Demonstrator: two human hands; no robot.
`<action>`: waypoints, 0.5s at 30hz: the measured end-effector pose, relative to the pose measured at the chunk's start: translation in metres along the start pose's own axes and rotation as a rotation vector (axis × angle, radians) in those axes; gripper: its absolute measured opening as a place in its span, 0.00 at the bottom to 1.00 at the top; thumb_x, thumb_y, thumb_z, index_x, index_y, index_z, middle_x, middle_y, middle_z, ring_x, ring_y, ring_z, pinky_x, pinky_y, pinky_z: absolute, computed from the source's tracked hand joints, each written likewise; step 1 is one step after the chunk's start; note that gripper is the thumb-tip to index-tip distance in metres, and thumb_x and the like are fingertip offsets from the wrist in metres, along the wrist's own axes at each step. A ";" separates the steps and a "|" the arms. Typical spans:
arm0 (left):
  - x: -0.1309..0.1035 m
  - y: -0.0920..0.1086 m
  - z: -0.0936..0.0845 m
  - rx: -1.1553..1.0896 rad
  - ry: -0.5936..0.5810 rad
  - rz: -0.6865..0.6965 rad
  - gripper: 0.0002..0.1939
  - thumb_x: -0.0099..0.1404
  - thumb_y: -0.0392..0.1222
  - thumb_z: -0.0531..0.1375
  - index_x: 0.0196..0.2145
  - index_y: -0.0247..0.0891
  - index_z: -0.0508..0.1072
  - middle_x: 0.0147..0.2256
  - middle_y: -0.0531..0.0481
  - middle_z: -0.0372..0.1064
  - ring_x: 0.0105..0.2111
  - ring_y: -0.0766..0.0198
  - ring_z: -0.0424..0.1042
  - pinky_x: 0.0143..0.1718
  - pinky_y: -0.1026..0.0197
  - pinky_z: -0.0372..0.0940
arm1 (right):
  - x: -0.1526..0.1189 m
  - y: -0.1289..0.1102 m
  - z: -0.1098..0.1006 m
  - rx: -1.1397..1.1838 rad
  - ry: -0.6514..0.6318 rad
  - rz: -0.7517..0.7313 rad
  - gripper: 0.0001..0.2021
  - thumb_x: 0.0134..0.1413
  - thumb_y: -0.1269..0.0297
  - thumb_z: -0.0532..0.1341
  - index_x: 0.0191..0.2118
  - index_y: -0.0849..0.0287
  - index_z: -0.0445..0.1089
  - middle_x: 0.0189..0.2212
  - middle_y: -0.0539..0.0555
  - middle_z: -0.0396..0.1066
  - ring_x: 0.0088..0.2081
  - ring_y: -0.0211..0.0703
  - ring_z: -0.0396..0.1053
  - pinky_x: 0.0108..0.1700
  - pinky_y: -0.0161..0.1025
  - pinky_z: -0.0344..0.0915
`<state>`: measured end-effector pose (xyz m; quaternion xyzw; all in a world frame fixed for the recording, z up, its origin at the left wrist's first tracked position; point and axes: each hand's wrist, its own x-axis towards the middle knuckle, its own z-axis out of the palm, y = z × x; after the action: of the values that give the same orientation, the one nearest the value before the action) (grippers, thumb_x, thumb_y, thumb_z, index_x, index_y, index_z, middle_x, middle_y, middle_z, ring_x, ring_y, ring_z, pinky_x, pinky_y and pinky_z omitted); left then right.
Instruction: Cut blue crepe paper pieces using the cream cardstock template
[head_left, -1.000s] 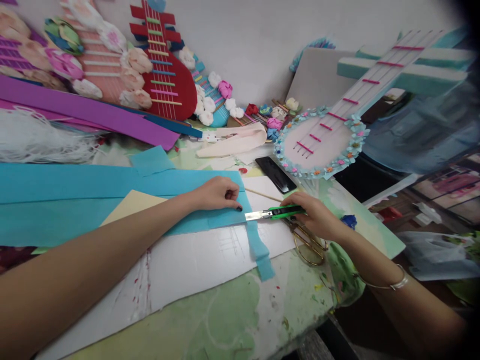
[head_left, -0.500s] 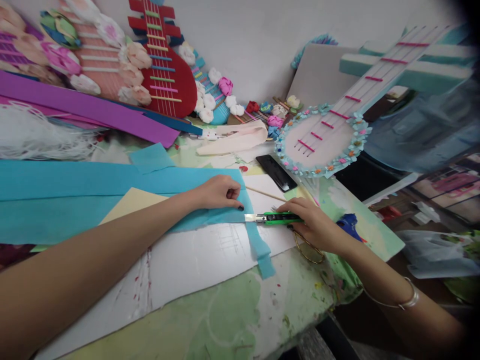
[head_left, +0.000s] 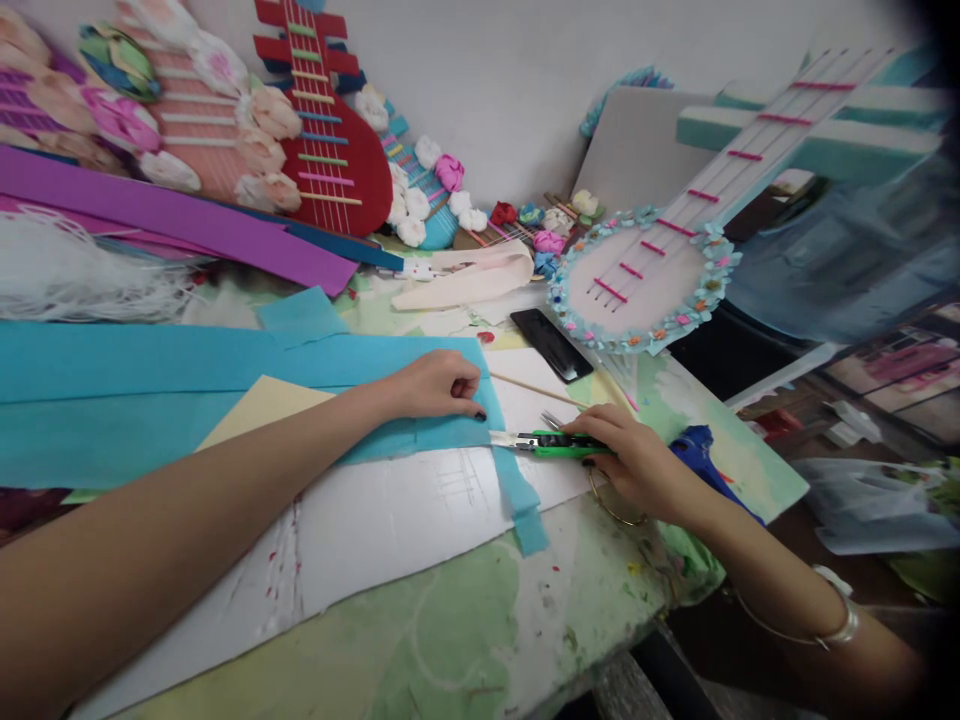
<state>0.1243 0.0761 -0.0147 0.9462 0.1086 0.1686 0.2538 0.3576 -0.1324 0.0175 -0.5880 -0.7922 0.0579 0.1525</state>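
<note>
My left hand point(head_left: 442, 385) is closed, fingers curled in, and presses on the right end of a long sheet of blue crepe paper point(head_left: 187, 355). In my right hand point(head_left: 619, 455) is a green utility knife point(head_left: 551, 443), its blade out and pointing left at the paper's lower right corner. A narrow blue strip point(head_left: 521, 505) hangs down from that corner over a white board point(head_left: 390, 520) with faint pencil lines. Between the hands runs a thin wooden stick point(head_left: 536, 388). Gold-handled scissors point(head_left: 611, 505) lie partly hidden under my right hand.
Beyond the paper lie a black phone point(head_left: 551, 345) and a purple strip point(head_left: 172, 215). A red model lute point(head_left: 337, 165) leans at the wall; a flower-edged one point(head_left: 645, 270) stands at right. Something blue point(head_left: 697, 455) sits beside my right wrist, near the table edge.
My right hand and the utility knife have shifted slightly to the right, and the blade tip has turned a little. My left hand stays in place on the paper.
</note>
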 end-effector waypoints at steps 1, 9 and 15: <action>0.000 0.000 0.000 0.002 0.000 0.001 0.17 0.57 0.47 0.66 0.21 0.37 0.64 0.20 0.56 0.62 0.25 0.67 0.61 0.27 0.65 0.52 | -0.002 0.000 0.000 0.005 0.005 0.008 0.22 0.48 0.82 0.53 0.48 0.58 0.68 0.44 0.61 0.69 0.46 0.52 0.68 0.49 0.51 0.67; 0.000 0.000 0.001 0.009 0.003 -0.001 0.17 0.56 0.48 0.66 0.20 0.37 0.64 0.20 0.55 0.61 0.24 0.67 0.61 0.27 0.65 0.52 | -0.012 0.000 -0.009 0.034 0.008 0.061 0.22 0.48 0.80 0.54 0.48 0.55 0.69 0.44 0.59 0.70 0.46 0.52 0.69 0.48 0.50 0.69; 0.000 0.000 0.001 0.015 0.009 0.006 0.18 0.56 0.48 0.65 0.20 0.38 0.63 0.20 0.56 0.60 0.24 0.67 0.60 0.27 0.64 0.52 | -0.004 -0.004 -0.007 0.033 -0.001 0.050 0.23 0.47 0.81 0.53 0.48 0.56 0.68 0.44 0.59 0.70 0.46 0.52 0.69 0.48 0.51 0.68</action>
<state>0.1247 0.0759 -0.0151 0.9476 0.1083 0.1730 0.2458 0.3567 -0.1379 0.0246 -0.6050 -0.7763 0.0752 0.1605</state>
